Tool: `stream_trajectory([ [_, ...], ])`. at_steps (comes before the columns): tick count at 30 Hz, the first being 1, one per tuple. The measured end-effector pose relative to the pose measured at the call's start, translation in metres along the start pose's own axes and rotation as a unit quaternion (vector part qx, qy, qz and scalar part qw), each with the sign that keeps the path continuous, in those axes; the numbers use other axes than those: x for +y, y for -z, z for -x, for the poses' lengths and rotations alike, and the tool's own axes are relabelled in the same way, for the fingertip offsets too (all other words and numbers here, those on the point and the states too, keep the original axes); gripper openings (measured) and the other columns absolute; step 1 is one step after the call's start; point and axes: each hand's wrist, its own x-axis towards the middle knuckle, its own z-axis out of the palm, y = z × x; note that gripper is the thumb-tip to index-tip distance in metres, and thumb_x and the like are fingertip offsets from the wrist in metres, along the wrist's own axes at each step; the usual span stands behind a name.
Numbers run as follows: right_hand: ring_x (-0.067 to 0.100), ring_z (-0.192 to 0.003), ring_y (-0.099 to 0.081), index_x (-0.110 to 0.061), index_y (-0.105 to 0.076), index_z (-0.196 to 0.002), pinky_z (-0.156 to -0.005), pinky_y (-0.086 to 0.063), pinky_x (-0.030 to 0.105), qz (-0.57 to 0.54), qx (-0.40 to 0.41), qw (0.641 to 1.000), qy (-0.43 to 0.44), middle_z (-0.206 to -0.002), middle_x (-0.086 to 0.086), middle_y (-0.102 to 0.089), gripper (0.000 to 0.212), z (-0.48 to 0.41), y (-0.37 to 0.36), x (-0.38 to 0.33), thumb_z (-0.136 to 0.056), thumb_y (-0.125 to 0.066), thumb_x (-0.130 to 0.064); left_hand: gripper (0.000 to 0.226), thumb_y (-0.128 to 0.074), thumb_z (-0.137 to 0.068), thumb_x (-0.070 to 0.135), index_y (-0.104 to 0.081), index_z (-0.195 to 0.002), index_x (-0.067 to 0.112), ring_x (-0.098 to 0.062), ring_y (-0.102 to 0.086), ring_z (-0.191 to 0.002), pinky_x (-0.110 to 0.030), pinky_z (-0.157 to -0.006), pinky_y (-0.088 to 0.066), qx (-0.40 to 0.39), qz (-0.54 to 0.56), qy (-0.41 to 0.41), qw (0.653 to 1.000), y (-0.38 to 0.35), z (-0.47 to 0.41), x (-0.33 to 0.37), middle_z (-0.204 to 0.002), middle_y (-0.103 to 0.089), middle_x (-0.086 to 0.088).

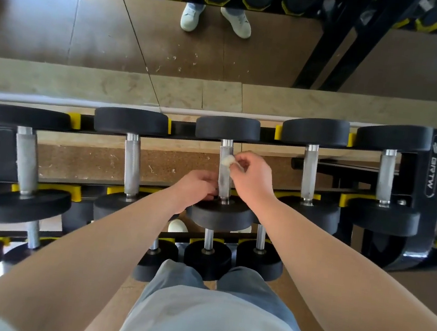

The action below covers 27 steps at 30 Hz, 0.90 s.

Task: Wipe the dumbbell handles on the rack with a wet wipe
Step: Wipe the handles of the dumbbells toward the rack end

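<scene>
Head view: the middle dumbbell [222, 218] was seen lying in the top row of the rack [431, 169]. Its handle [224, 182] was pointed straight away from the person, the long axis run from the near weight head to the far one. The wet wipe [227, 161], bunched small and white, was pressed on the far half of that handle. It was pinched in the fingertips of the right hand [251, 177], which was placed just right of the bar. The left hand [198, 187] was curled round the handle's near end, just above the near head. Both hands were set close, the handle between them.
</scene>
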Motion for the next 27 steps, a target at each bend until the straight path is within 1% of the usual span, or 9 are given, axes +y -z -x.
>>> stream_trajectory([
  [3, 0.008, -0.093, -0.063, -0.025, -0.064, -0.111, -0.076, -0.052, 0.022, -0.054, 0.009, 0.994, -0.095, -0.104, -0.009, -0.064, 0.014, -0.001, 0.000, 0.010, -0.098, -0.066, -0.019, 0.026, -0.065, -0.095, 0.003, -0.072, -0.117, 0.014, -0.018, -0.072, -0.104, -0.034, -0.097, -0.058, 0.012, 0.010, 0.003, 1.000, 0.002, 0.000, -0.001, -0.110, -0.076, -0.006],
  [7, 0.016, -0.097, -0.066, -0.018, -0.067, -0.123, -0.085, -0.055, 0.032, 0.162, -0.220, 0.958, -0.084, -0.113, 0.000, -0.070, 0.025, -0.008, 0.003, 0.023, -0.098, -0.065, -0.022, 0.025, -0.069, -0.092, 0.003, -0.072, -0.115, 0.011, -0.017, -0.073, -0.099, -0.031, -0.091, -0.060, 0.037, 0.021, 0.010, 0.999, 0.002, -0.002, -0.001, -0.104, -0.076, -0.007],
  [11, 0.020, -0.092, -0.067, -0.014, -0.070, -0.115, -0.082, -0.054, 0.032, 0.264, -0.304, 0.914, -0.049, -0.108, 0.007, -0.072, 0.019, -0.021, 0.003, 0.015, -0.097, -0.064, -0.018, 0.029, -0.067, -0.091, 0.000, -0.072, -0.115, 0.016, -0.016, -0.070, -0.104, -0.029, -0.089, -0.060, 0.039, 0.000, 0.015, 0.999, 0.000, -0.004, 0.000, -0.111, -0.073, -0.003],
  [13, 0.021, -0.095, -0.069, -0.013, -0.071, -0.118, -0.087, -0.057, 0.035, 0.146, -0.284, 0.940, -0.123, -0.107, 0.008, -0.074, 0.024, -0.026, 0.002, 0.018, -0.095, -0.064, -0.009, 0.036, -0.068, -0.090, -0.001, -0.070, -0.121, 0.018, -0.016, -0.068, -0.107, -0.031, -0.089, -0.061, 0.040, 0.001, 0.018, 0.999, -0.002, -0.006, 0.002, -0.115, -0.071, -0.001],
  [15, 0.025, -0.100, -0.070, -0.008, -0.068, -0.123, -0.089, -0.060, 0.039, -0.082, -0.237, 0.943, -0.217, -0.110, 0.012, -0.073, 0.032, -0.029, 0.005, 0.015, -0.094, -0.059, 0.004, 0.045, -0.068, -0.090, -0.003, -0.063, -0.130, 0.018, -0.018, -0.070, -0.105, -0.036, -0.090, -0.061, 0.041, 0.034, 0.020, 0.998, -0.002, -0.007, 0.003, -0.118, -0.070, -0.002],
  [17, 0.028, -0.105, -0.069, -0.004, -0.064, -0.129, -0.090, -0.059, 0.038, -0.319, -0.170, 0.894, -0.267, -0.114, 0.015, -0.070, 0.035, -0.037, 0.011, 0.013, -0.097, -0.056, 0.008, 0.052, -0.066, -0.091, -0.004, -0.056, -0.137, 0.019, -0.020, -0.072, -0.104, -0.040, -0.090, -0.061, 0.036, 0.066, 0.018, 0.997, -0.002, -0.009, 0.004, -0.121, -0.069, -0.004],
  [19, 0.026, -0.105, -0.068, -0.007, -0.066, -0.121, -0.094, -0.057, 0.039, -0.416, -0.135, 0.859, -0.267, -0.113, 0.013, -0.070, 0.027, -0.046, 0.015, 0.014, -0.099, -0.056, 0.005, 0.053, -0.064, -0.092, -0.004, -0.055, -0.139, 0.018, -0.022, -0.072, -0.106, -0.041, -0.092, -0.061, 0.031, 0.067, 0.016, 0.997, -0.003, -0.011, 0.005, -0.125, -0.068, -0.006],
  [23, 0.021, -0.106, -0.068, -0.012, -0.068, -0.129, -0.092, -0.056, 0.036, -0.064, -0.233, 0.959, -0.146, -0.119, 0.004, -0.071, 0.035, -0.041, 0.014, 0.018, -0.097, -0.059, -0.001, 0.037, -0.062, -0.094, -0.003, -0.064, -0.129, 0.011, -0.025, -0.070, -0.110, -0.041, -0.093, -0.060, 0.032, 0.073, 0.014, 0.997, -0.005, -0.014, 0.009, -0.121, -0.070, -0.010],
  [27, 0.021, -0.088, -0.064, -0.013, -0.070, -0.108, -0.073, -0.049, 0.030, 0.231, -0.371, 0.897, -0.065, -0.095, 0.005, -0.068, 0.020, -0.028, 0.015, 0.006, -0.099, -0.053, -0.007, 0.030, -0.066, -0.094, 0.006, -0.068, -0.124, 0.010, -0.022, -0.069, -0.107, -0.029, -0.083, -0.061, 0.067, 0.029, 0.025, 0.997, -0.005, -0.015, 0.004, -0.122, -0.069, -0.007],
])
